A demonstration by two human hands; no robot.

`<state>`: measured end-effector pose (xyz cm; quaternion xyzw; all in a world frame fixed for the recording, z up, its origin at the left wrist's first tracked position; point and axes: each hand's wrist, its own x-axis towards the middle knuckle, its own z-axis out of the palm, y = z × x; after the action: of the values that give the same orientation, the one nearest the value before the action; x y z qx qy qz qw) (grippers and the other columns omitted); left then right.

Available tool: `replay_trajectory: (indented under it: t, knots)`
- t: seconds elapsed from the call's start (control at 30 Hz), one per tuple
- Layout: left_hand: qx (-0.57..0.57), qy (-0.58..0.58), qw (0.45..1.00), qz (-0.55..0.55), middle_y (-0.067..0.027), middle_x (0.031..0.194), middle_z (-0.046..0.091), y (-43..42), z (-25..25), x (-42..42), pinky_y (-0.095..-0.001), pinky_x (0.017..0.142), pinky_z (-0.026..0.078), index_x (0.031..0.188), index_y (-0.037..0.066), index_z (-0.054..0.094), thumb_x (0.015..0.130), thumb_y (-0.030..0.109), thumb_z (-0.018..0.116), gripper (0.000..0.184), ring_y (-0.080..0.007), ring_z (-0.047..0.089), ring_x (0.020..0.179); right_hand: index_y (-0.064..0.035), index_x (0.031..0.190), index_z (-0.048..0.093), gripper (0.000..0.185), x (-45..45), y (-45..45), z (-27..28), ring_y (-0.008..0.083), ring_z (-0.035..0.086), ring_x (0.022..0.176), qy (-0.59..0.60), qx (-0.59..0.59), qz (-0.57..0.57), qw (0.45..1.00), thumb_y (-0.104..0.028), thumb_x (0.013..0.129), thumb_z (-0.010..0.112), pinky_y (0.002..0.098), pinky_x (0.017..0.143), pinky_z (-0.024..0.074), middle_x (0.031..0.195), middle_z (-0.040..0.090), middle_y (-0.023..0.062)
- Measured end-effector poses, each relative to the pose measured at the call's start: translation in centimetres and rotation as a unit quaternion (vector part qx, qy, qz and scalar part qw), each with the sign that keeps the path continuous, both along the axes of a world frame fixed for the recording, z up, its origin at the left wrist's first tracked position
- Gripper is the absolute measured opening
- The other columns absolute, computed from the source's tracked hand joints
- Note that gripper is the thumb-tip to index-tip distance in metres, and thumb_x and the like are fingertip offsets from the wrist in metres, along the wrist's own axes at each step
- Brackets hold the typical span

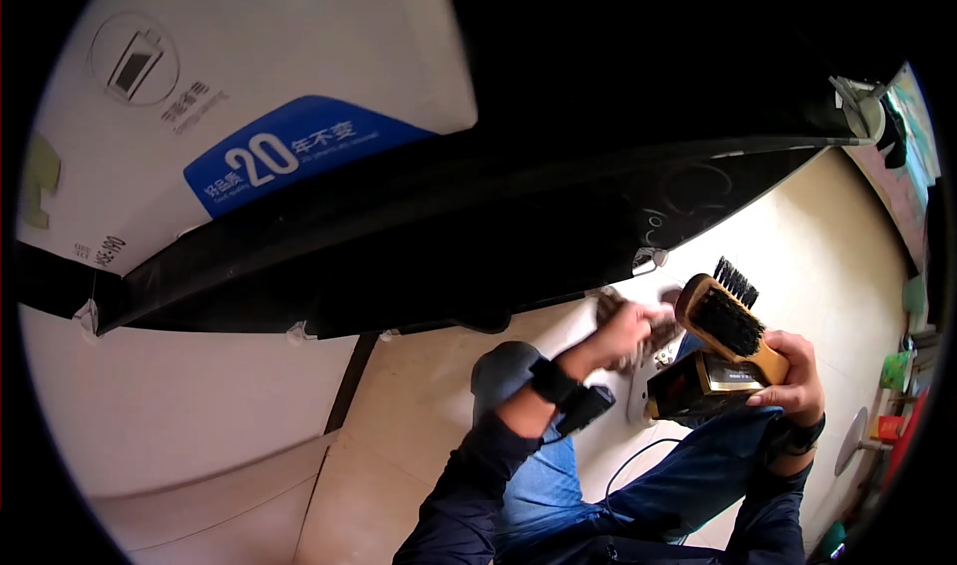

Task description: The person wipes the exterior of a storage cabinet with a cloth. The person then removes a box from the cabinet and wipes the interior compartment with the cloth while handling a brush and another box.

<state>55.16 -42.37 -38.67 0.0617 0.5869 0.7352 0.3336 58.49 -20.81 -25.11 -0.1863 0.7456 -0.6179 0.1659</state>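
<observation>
My right hand (793, 377) is closed around the handle of a wooden brush (696, 294) with dark bristles. The same hand grips a black box with gold edges (690, 383), its thumb against the box. Behind the brush head, a row of black bristles (738, 282) sticks up; its handle is hidden. Left of these, my left hand (630, 334) is blurred, its fingers curled by a brownish thing (662, 334) too smeared to name. A black strap circles my left wrist. Partly behind the box stands a white object (641, 397).
A dark table edge (558, 256) with clear corner clips crosses in front of me. A white carton with a blue band (319, 146) rests on top. My jeans-covered knees (543, 465) frame a black cable (623, 465). Colourful items (895, 371) line the right side of the tiled floor (399, 435).
</observation>
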Motion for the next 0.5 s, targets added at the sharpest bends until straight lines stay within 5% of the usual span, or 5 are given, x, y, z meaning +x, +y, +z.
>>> replay_trajectory:
  t: [0.13, 0.3, 0.4, 0.5]
  knots:
    - [0.175, -0.093, 0.98, 0.033, -0.0109, 0.105, 0.052, 0.2, -4.8, 5.1, -0.0223, 0.081, 0.038, 0.112, -0.006, 0.043, 0.067, -0.008, 0.031, 0.047, -0.0125, 0.051, 0.091, 0.0019, 0.093, 0.05, 0.053, -0.1, 0.1, -0.1, 0.0196, 0.047, 0.077, 0.018, -0.013, 0.004, 1.0, -0.008, 0.048, 0.077, 0.0274, 0.069, 0.0377, 0.083, 0.052, 0.0104]
    - [0.314, -0.206, 0.899, 0.226, -0.0133, 0.112, 0.047, -6.0, -2.6, 11.0, -0.0282, 0.088, 0.036, 0.115, -0.005, 0.039, 0.067, -0.001, 0.038, 0.049, -0.0197, 0.048, 0.1, 0.0022, 0.095, 0.05, 0.051, -1.6, -2.5, 0.7, 0.0133, 0.049, 0.075, -0.023, 0.039, 0.04, 0.998, -0.012, 0.053, 0.075, 0.022, 0.068, 0.0399, 0.083, 0.053, 0.0077]
    - [0.227, -0.122, 0.9, 0.352, -0.0129, 0.109, 0.049, -10.4, -0.4, 13.8, -0.0304, 0.085, 0.039, 0.112, -0.004, 0.042, 0.067, 0.001, 0.04, 0.045, -0.0206, 0.05, 0.097, 0.0033, 0.096, 0.05, 0.049, -2.9, -4.6, 0.8, 0.0117, 0.051, 0.077, -0.078, 0.048, 0.069, 0.993, -0.012, 0.056, 0.074, 0.0206, 0.071, 0.0414, 0.084, 0.054, 0.0062]
    - [0.17, -0.01, 0.819, 0.549, -0.0114, 0.105, 0.051, -15.2, -1.5, 16.0, -0.0291, 0.084, 0.039, 0.109, -0.003, 0.046, 0.067, 0.001, 0.041, 0.043, -0.0205, 0.05, 0.096, 0.0035, 0.097, 0.049, 0.047, -3.3, -6.7, 1.3, 0.0116, 0.051, 0.074, -0.074, 0.033, 0.049, 0.996, -0.013, 0.059, 0.072, 0.0208, 0.066, 0.043, 0.083, 0.054, 0.0058]
